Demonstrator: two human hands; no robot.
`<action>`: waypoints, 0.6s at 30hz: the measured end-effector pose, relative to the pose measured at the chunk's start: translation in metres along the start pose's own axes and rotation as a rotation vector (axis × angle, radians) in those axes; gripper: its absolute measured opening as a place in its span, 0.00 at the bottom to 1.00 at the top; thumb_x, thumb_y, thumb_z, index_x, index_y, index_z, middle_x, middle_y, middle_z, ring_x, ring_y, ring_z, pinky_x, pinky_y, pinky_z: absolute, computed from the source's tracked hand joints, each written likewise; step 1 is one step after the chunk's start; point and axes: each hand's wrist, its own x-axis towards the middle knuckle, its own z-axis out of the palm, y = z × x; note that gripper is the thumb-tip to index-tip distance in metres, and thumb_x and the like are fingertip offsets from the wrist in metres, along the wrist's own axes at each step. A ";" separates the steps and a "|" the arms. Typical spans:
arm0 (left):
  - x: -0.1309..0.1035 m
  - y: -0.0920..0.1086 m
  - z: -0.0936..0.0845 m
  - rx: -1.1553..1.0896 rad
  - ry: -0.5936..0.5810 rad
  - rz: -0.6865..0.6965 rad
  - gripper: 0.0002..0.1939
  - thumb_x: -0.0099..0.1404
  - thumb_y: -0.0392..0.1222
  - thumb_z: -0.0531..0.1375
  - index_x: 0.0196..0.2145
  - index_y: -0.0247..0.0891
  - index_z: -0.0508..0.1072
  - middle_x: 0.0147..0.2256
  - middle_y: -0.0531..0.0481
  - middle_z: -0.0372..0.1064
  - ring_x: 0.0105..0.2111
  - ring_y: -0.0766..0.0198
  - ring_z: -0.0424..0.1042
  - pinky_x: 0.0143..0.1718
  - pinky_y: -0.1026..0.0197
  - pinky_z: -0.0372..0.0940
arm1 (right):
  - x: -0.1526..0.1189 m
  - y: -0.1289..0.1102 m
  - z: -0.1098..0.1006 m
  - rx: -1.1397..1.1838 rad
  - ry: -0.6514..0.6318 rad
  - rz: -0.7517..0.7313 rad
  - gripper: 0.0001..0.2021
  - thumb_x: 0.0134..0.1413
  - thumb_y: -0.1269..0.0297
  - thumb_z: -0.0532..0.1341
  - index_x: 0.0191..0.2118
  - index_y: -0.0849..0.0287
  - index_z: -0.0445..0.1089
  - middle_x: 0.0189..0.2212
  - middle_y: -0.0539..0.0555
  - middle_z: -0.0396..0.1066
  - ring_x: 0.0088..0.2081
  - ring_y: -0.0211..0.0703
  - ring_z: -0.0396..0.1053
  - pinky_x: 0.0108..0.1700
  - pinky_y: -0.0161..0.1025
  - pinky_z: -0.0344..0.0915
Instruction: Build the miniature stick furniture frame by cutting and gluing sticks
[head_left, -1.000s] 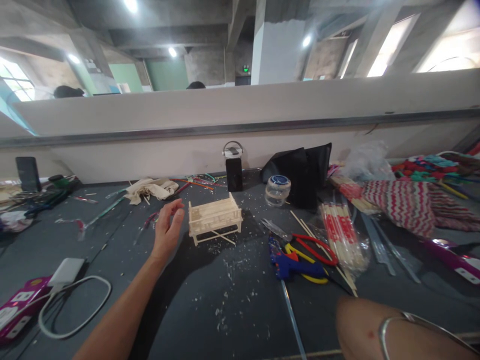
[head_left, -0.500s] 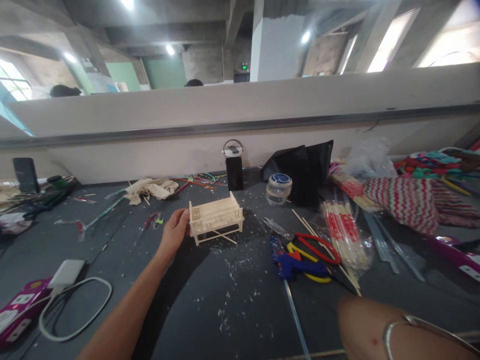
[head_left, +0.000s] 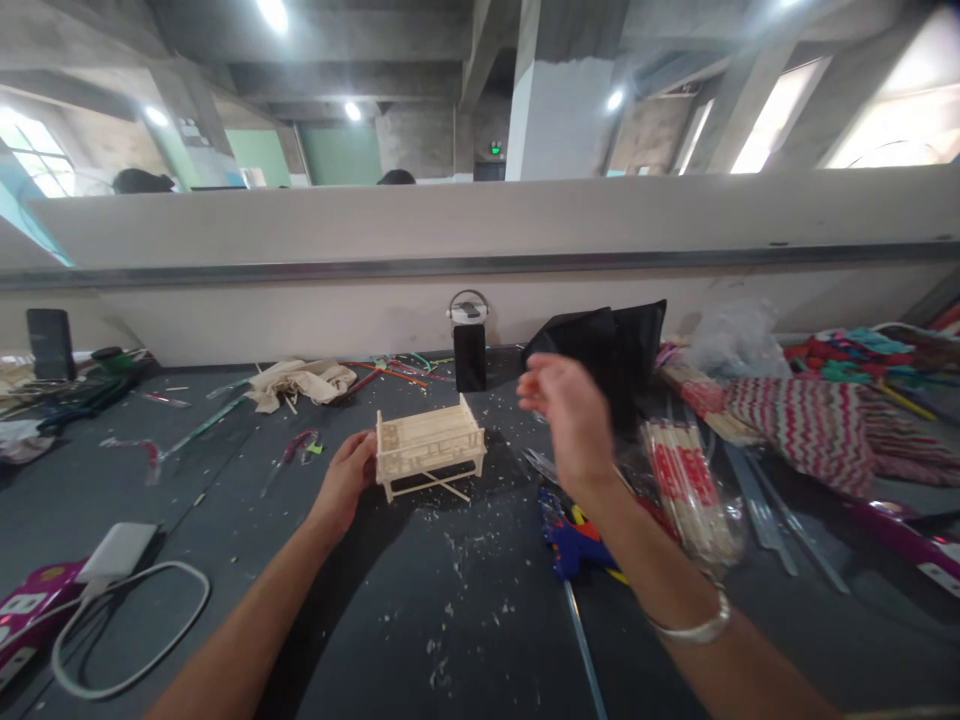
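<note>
A small model bed (head_left: 429, 450) built of pale wooden sticks stands upright on the dark table. My left hand (head_left: 349, 482) grips its left end, the fingertips partly hidden behind the end post. To the right of the model and apart from it, my right hand (head_left: 574, 420) is in the air with loosely bent fingers, slightly blurred; nothing shows in it. Below that hand lies a blue glue gun (head_left: 574, 548) with a clear glue stick (head_left: 583, 640) trailing towards me. The forearm partly covers pliers and scissors whose metal jaws (head_left: 541, 464) show beside the wrist.
A packet of wooden sticks (head_left: 686, 485) lies right of my forearm. Behind are a black bag (head_left: 637, 350) and a dark phone (head_left: 470, 358) propped upright. A cloth (head_left: 300, 383) lies back left, a power strip (head_left: 37, 610) with a white cable front left.
My right hand has risen from the lower right edge to above the tools, now hiding the clear jar. My left hand stays on the model bed. The view has tilted slightly.
</note>
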 end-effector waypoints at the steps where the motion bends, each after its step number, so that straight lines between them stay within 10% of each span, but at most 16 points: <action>1: 0.000 0.000 0.000 -0.019 -0.001 0.000 0.20 0.51 0.48 0.67 0.39 0.36 0.73 0.29 0.51 0.74 0.24 0.66 0.72 0.25 0.66 0.65 | -0.002 0.007 0.006 0.004 0.011 0.051 0.20 0.60 0.49 0.57 0.52 0.54 0.68 0.49 0.57 0.70 0.49 0.49 0.68 0.52 0.51 0.64; 8: 0.000 0.002 0.001 -0.139 -0.029 -0.040 0.17 0.49 0.40 0.67 0.38 0.35 0.73 0.27 0.51 0.74 0.23 0.66 0.72 0.25 0.66 0.66 | -0.022 0.038 0.037 0.114 -0.198 0.264 0.30 0.54 0.35 0.52 0.41 0.57 0.77 0.37 0.57 0.78 0.41 0.52 0.74 0.45 0.49 0.68; 18: 0.002 0.020 -0.003 -0.192 -0.096 -0.092 0.01 0.50 0.34 0.63 0.24 0.34 0.74 0.19 0.52 0.69 0.20 0.65 0.69 0.21 0.65 0.67 | -0.023 0.014 0.031 0.407 -0.224 0.208 0.21 0.54 0.46 0.61 0.44 0.56 0.76 0.44 0.56 0.77 0.43 0.52 0.73 0.42 0.45 0.70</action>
